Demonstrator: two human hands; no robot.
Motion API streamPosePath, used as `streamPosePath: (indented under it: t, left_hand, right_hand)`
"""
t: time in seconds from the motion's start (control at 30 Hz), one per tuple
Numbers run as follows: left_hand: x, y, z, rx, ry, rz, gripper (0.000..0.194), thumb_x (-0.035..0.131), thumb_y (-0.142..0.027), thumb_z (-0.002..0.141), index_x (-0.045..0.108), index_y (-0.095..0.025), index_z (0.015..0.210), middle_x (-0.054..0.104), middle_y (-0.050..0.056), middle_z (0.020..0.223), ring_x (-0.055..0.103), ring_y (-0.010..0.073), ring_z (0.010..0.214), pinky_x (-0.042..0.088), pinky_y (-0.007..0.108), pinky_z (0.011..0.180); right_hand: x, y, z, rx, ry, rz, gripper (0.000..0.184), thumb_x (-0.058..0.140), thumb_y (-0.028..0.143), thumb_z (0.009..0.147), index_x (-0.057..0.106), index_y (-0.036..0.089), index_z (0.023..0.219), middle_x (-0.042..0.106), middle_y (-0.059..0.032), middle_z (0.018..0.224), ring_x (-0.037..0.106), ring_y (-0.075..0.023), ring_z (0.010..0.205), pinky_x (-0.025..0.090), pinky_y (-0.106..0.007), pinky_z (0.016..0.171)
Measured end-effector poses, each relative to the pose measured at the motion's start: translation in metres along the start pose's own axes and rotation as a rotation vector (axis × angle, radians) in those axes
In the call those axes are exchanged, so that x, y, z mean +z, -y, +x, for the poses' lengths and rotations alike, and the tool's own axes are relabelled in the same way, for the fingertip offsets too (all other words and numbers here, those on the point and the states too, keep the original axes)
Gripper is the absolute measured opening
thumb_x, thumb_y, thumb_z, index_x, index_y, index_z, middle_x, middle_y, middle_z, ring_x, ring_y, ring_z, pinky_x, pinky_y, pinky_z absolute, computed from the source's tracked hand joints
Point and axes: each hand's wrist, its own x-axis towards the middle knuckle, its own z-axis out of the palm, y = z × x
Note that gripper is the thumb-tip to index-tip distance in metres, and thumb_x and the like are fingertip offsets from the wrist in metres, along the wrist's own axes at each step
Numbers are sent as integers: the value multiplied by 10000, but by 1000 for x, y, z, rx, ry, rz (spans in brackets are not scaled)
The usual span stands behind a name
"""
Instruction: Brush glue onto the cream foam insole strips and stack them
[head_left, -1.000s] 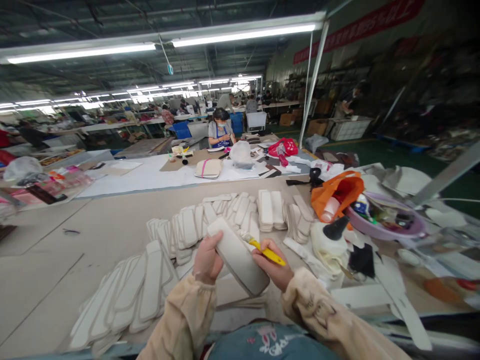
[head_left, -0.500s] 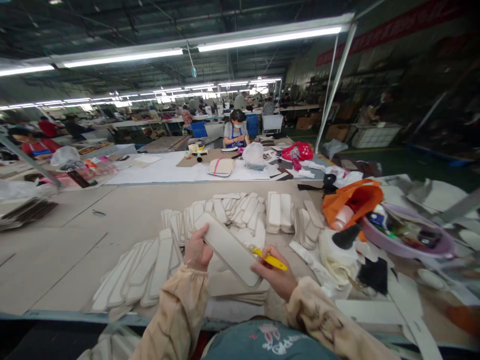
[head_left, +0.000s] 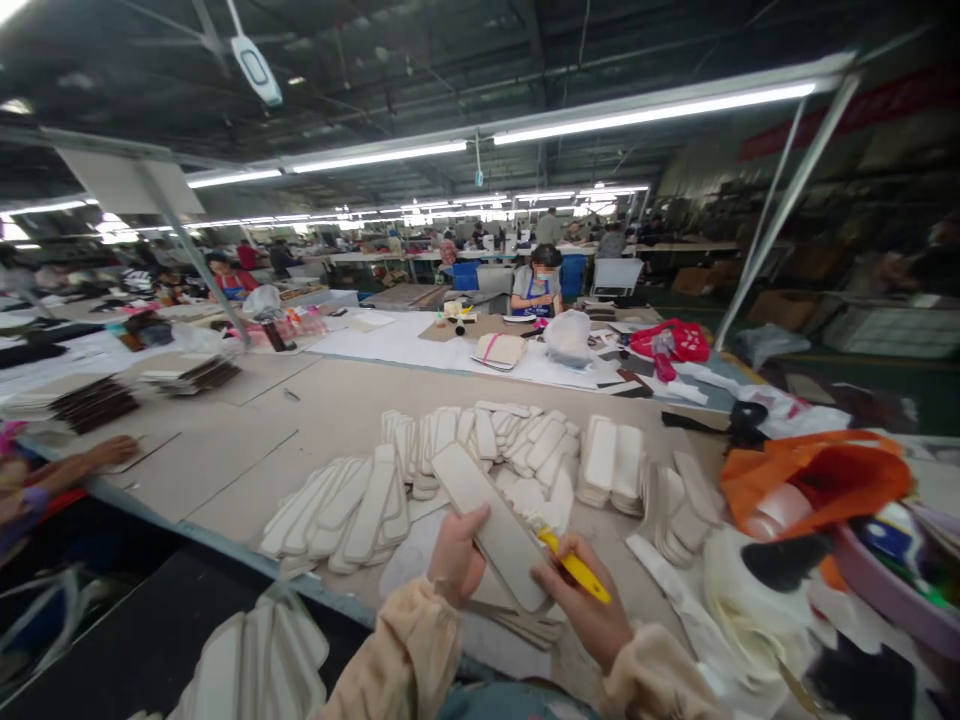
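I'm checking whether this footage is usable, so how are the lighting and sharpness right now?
Head view: tube light glares white beneath a dark ceiling; the right side looks stretched and soft, orange bag included; pale panel and yellow brush read fairly clearly.

The single view comes from a camera worn on the head, looking forward and down over the near edge of the counter (head_left: 360, 385). That edge slants from left to bottom centre. The counter is close; beyond its far edge, the view reaches deep across the hall.
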Motion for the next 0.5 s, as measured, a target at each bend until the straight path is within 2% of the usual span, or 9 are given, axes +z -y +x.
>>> streamPosePath:
  t: [0.13,0.27,0.5]
  left_hand:
    - [-18,14,-14,35,-39,-19,360,768,-234,624,670,-72,931,732,132,837,667,280,918,520,387,844]
    - [-32,6,-25,69,-64,-34,380,771,-256,631,672,-65,944,730,148,867,661,284,931,508,393,848]
    - [-42,0,-45,128,-105,-43,422,790,-307,607,682,-59,932,729,155,810,666,290,881,507,399,809]
  right_hand:
    - [7,-13,-7,43,32,-19,404,726,467,622,417,235,740,493,67,628,417,-103,512,335,-207,473]
    - [12,-23,-12,85,110,-34,435,742,474,598,415,241,763,504,70,635,437,-102,507,353,-207,477]
    - [20,-33,-16,54,271,-82,404,727,471,639,427,243,786,521,67,643,478,-112,534,401,-210,499]
